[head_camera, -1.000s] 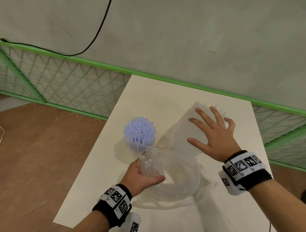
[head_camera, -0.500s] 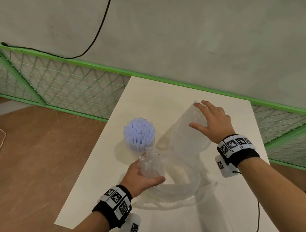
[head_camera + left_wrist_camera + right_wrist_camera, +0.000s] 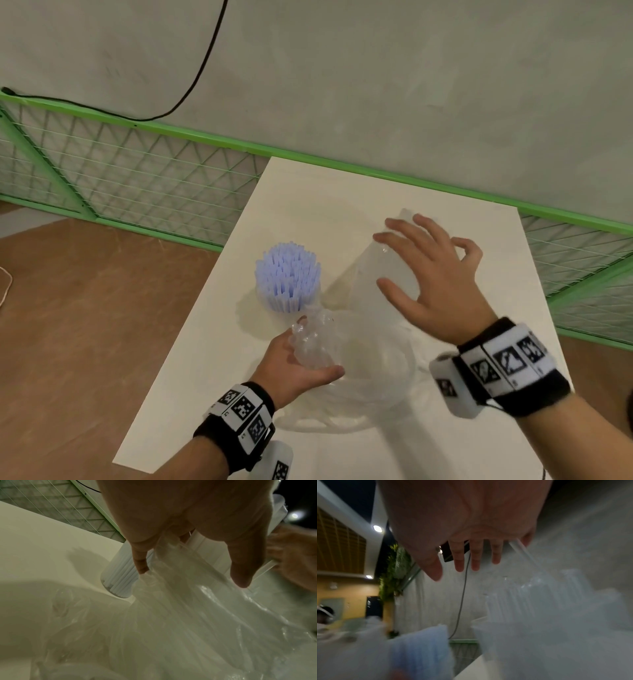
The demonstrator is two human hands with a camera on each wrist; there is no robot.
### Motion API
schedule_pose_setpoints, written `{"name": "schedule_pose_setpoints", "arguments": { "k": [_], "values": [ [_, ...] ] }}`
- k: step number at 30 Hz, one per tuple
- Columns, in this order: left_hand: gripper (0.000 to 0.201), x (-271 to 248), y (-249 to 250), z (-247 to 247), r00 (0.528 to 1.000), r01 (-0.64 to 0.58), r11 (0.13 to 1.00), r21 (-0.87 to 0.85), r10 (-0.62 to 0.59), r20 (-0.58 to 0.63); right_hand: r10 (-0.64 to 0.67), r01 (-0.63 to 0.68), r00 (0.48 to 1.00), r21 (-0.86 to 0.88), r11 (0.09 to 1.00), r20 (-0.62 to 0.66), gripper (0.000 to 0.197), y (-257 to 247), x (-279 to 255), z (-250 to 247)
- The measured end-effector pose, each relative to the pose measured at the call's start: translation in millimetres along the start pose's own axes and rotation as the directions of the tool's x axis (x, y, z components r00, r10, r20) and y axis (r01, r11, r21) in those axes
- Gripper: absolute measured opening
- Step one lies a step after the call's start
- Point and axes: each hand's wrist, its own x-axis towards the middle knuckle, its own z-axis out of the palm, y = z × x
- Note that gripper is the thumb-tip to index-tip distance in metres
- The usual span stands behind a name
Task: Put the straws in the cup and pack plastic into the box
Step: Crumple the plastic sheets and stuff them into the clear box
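Note:
A clear cup (image 3: 274,305) packed with pale blue straws (image 3: 287,274) stands upright on the white table (image 3: 308,205), left of centre. My left hand (image 3: 317,349) grips a bunched end of clear plastic film (image 3: 373,377), which spreads crumpled over the table in front of me. In the left wrist view the fingers (image 3: 240,568) pinch that plastic (image 3: 188,615) right beside the cup (image 3: 118,580). My right hand (image 3: 411,263) is spread with straight fingers over the side of a tilted clear box (image 3: 373,270). Whether it touches the box is unclear.
A green wire-mesh fence (image 3: 137,178) runs behind the table along a grey wall, with a black cable (image 3: 202,65) hanging down. Brown floor (image 3: 85,325) lies past the table's left edge. The far part of the table is bare.
My right hand reached forward onto the top of the clear box, then drew back slightly and higher with its fingers spread. The left hand kept its grip on the plastic.

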Motion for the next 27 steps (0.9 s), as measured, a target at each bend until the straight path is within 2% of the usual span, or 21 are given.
{"name": "schedule_pose_setpoints", "arguments": {
  "k": [2,5,11,14,17,20,22,25,27],
  "values": [
    [0.064,1.8,-1.6,0.6,1.0,0.002,1.0,0.007,-0.002,-0.003,0.003,-0.002,0.999,-0.044,0.999,0.032,0.051,-5.6,-9.5,10.0],
    [0.069,3.7,-4.2,1.5,1.0,0.016,1.0,-0.006,-0.016,-0.001,0.068,-0.065,0.995,-0.037,0.997,0.069,0.045,12.9,-9.8,28.3],
    [0.066,2.4,-4.1,1.2,1.0,0.02,1.0,0.001,-0.02,0.002,0.201,-0.206,0.978,-0.091,0.974,-0.064,0.035,66.4,0.4,40.0],
    [0.068,1.8,-4.1,1.3,1.0,0.023,1.0,-0.001,-0.023,0.001,0.272,-0.272,0.962,0.015,0.962,-0.033,0.036,89.7,8.6,37.4],
    [0.067,1.3,-3.9,1.5,1.0,0.025,1.0,-0.002,-0.025,0.003,0.282,-0.282,0.959,0.153,0.947,0.019,0.036,104.5,14.2,36.5],
    [0.066,0.8,-3.4,1.2,1.0,0.024,1.0,0.001,-0.024,0.0,0.358,-0.345,0.933,0.196,0.918,-0.029,0.047,89.4,15.2,26.7],
    [0.065,0.9,-4.2,0.8,1.0,0.021,1.0,0.006,-0.021,-0.008,0.273,-0.258,0.959,0.167,0.952,-0.072,0.057,60.5,9.2,20.9],
    [0.065,1.4,-4.7,1.3,1.0,0.011,1.0,0.003,-0.011,-0.005,0.053,-0.053,0.999,-0.008,0.999,-0.006,0.064,21.0,0.9,30.8],
    [0.066,1.5,-4.1,2.3,1.0,0.012,1.0,0.005,-0.012,0.003,0.045,-0.04,0.998,-0.089,0.995,0.048,0.057,14.4,5.9,45.5]
  ]
}}
